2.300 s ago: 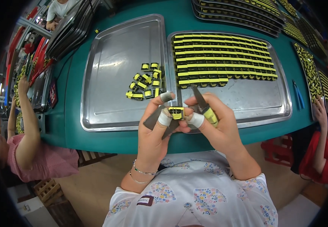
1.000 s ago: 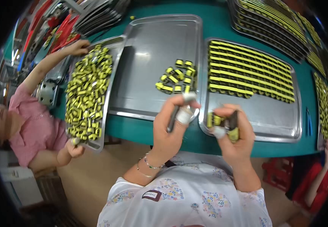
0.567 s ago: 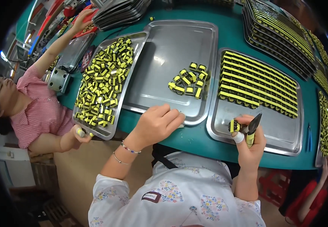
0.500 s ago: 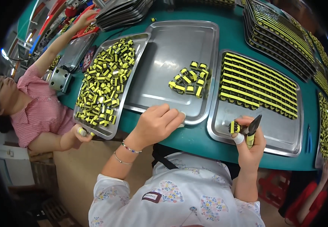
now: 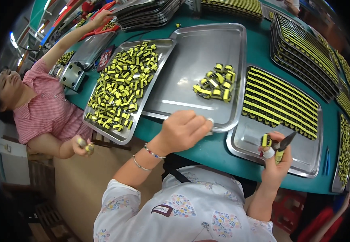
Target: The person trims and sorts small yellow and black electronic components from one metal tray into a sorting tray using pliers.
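Observation:
My left hand (image 5: pixel 187 131) is closed above the near edge of the middle metal tray (image 5: pixel 173 86), fingertips pinched together; whatever they hold is hidden. On that tray lies a loose cluster of small yellow-taped transformers (image 5: pixel 214 83). My right hand (image 5: pixel 275 167), with white tape round one digit, is over the near part of the right tray (image 5: pixel 249 139). Between its fingertips is one yellow-and-black transformer (image 5: pixel 266 140). The same hand also keeps a hand tool (image 5: pixel 286 141) with a dark pointed tip and yellow-green handle in its palm. Tidy transformer rows (image 5: pixel 280 103) fill the tray's far part.
At left stands a tray of jumbled transformers (image 5: pixel 120 86). Beside it a co-worker (image 5: pixel 50 109) in a pink checked shirt reaches toward the back. Stacked filled trays (image 5: pixel 304 56) stand at back right, empty stacked trays (image 5: pixel 146 14) at back left. Blue-handled tool (image 5: pixel 327 161) lies at right.
The view has shifted, so the trays appear farther right. My hands keep their grips. The co-worker's near hand has come away from the left tray's corner.

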### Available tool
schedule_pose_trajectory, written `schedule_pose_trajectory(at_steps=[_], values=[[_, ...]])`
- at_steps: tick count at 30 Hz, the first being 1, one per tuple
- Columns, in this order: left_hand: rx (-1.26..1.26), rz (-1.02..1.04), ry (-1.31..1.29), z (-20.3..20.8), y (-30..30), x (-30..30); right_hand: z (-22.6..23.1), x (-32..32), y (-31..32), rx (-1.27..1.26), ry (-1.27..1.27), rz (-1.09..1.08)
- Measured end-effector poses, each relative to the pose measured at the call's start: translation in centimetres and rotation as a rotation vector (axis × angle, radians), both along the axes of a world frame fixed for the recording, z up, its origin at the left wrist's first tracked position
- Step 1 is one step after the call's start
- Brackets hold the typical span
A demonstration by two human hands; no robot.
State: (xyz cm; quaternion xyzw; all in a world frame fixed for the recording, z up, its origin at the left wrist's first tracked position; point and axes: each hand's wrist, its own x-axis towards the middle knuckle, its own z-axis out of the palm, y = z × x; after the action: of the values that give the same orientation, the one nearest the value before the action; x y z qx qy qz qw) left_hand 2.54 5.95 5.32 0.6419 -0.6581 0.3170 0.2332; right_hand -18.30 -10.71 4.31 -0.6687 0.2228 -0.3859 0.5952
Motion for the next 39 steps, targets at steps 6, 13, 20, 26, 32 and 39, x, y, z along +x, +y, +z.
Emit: schedule_pose_trajectory(at_steps=[6, 13, 20, 26, 32, 39], values=[[0.010, -0.008, 0.015, -0.6, -1.3, -0.6, -0.5, -0.3, -1.5, 0.091, -0.140, -0.048], [-0.008, -0.053, 0.016, -0.8, -2.8, -2.2, -0.7, 0.2, -2.1, 0.088, -0.131, -0.120], [-0.013, -0.081, 0.038, -0.8, -2.9, -2.9, -0.3, 0.1, -2.5, 0.116, -0.210, -0.116], [-0.030, -0.165, -0.059, -1.7, -3.7, -6.4, -1.7, -1.1, -3.1, 0.133, -0.301, -0.148], [0.005, -0.209, 0.038, -1.6, -3.5, -6.6, -1.3, -2.3, -3.5, 0.080, -0.350, -0.202], [0.004, -0.172, 0.068, -0.4, -3.5, -6.4, 0.0, -2.8, -2.7, 0.093, -0.335, -0.210]])
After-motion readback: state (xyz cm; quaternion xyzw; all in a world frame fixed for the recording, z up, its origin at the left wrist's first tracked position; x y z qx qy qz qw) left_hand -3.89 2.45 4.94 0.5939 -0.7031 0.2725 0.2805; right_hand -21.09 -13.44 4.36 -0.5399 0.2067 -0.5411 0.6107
